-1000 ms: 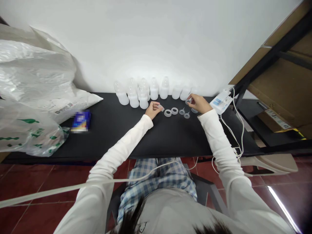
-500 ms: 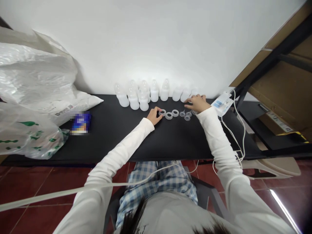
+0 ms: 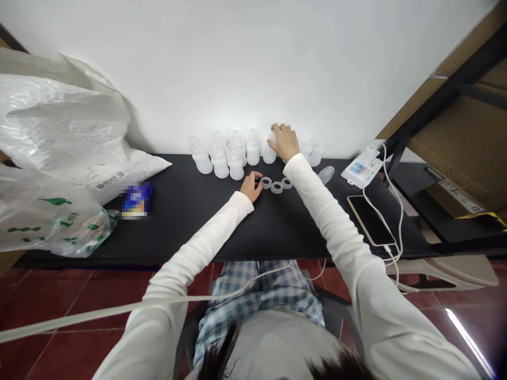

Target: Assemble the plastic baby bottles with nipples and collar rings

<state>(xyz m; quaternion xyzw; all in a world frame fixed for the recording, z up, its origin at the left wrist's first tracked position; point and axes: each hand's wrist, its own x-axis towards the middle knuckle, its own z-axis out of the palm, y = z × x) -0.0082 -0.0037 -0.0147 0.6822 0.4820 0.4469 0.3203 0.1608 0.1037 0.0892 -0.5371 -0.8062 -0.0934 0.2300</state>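
Now your right hand (image 3: 285, 141) has left the spot at 3 o'clock of the rings and swung up to 12 o'clock, onto a bottle (image 3: 269, 156) in the back row against the wall. Its fingers drape over the bottle's top, and whether they have closed on it cannot be told. That puts the bottle under your hand, not yet lifted. It stands upright on the table (image 3: 222, 221), long axis vertical, domed top pointing straight up.

Your left hand (image 3: 252, 186) has stayed low, curled almost closed, thumb and fingertip pinching the ring (image 3: 265, 182) at its 9 o'clock edge. The ring lies flat, opening upward, with the other rings (image 3: 277, 187) just beside it at 3 o'clock.
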